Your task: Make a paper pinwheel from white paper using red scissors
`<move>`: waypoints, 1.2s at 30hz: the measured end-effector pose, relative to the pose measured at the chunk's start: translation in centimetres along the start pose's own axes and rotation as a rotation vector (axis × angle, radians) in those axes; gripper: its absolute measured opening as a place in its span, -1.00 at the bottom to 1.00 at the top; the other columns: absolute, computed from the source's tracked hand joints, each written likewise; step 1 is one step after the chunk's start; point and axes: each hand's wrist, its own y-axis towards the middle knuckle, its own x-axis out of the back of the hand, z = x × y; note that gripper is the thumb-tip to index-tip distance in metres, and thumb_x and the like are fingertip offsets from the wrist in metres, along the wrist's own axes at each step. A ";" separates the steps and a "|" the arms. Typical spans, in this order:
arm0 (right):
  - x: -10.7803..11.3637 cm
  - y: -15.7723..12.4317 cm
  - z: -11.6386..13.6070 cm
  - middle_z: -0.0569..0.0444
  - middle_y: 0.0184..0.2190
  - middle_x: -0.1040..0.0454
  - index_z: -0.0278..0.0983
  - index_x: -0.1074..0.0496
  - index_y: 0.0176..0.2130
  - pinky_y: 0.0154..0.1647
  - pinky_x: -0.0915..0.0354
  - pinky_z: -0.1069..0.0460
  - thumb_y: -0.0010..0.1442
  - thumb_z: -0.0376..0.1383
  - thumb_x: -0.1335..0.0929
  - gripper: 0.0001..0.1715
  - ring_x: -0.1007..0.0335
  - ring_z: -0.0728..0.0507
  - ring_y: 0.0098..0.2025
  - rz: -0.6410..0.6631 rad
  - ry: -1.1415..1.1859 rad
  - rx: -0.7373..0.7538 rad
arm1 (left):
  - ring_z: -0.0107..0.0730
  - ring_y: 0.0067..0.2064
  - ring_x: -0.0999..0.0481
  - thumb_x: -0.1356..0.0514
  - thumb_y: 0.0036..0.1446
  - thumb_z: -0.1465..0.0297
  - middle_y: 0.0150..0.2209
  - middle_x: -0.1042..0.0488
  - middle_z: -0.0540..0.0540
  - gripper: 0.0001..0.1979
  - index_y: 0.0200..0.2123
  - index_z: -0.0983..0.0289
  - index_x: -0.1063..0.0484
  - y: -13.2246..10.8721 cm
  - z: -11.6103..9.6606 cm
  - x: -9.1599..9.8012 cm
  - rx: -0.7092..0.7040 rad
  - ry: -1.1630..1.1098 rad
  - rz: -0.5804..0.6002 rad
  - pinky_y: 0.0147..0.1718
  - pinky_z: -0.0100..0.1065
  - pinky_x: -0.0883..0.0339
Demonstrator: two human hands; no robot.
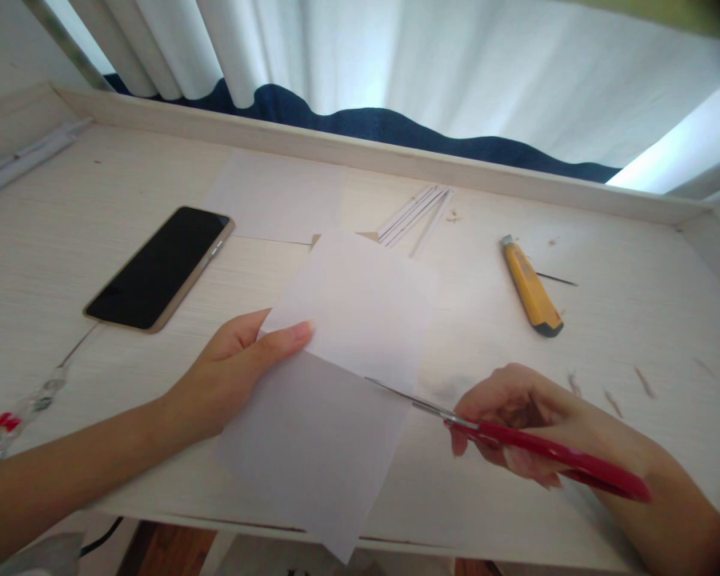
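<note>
My left hand (240,360) pinches a sheet of white paper (354,296) at its left edge, thumb on top and the other fingers hidden beneath. A line crosses the sheet from near my thumb toward the right, and the lower part looks greyer and hangs past the desk's front edge. Red-handled scissors (552,456) are gripped in my right hand (516,416). Their metal blades point left and lie along that line at the paper's right side. I cannot tell how far the paper is cut.
A black-screened phone (162,268) with a beaded strap (24,420) lies left. Another white sheet (276,196) and thin paper strips (417,212) are at the back. A yellow utility knife (531,288) rests at right, near small brown scraps (645,382). A raised ledge (360,156) borders the desk.
</note>
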 end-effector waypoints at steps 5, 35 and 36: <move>0.1 0.2 0.0 0.18 -0.70 -0.22 -0.42 -0.47 -0.40 -0.80 0.07 0.26 -0.13 -0.20 -0.43 -0.68 0.04 0.19 -0.75 0.031 -0.024 0.011 | -0.49 -0.74 -0.35 -0.26 -0.25 0.24 -0.72 -0.43 -0.06 -0.69 -0.41 0.31 -0.42 -0.1 0.0 0.1 0.000 0.014 -0.008 -0.81 -0.53 -0.21; 0.1 0.0 0.2 0.19 -0.71 -0.21 -0.40 -0.47 -0.40 -0.81 0.08 0.27 -0.11 -0.23 -0.42 -0.72 0.02 0.20 -0.76 0.032 -0.089 0.024 | -0.52 -0.72 -0.35 -0.25 -0.20 0.22 -0.70 -0.42 -0.08 -0.68 -0.37 0.29 -0.42 -0.8 0.0 0.1 -0.001 0.017 -0.012 -0.78 -0.55 -0.22; 0.1 0.1 0.2 0.20 -0.71 -0.21 -0.40 -0.47 -0.40 -0.82 0.08 0.27 -0.11 -0.23 -0.42 -0.72 0.02 0.20 -0.77 0.030 -0.090 0.022 | -0.52 -0.72 -0.35 -0.25 -0.20 0.22 -0.71 -0.41 -0.08 -0.69 -0.37 0.29 -0.42 -0.8 0.0 0.1 -0.002 0.014 -0.009 -0.79 -0.55 -0.22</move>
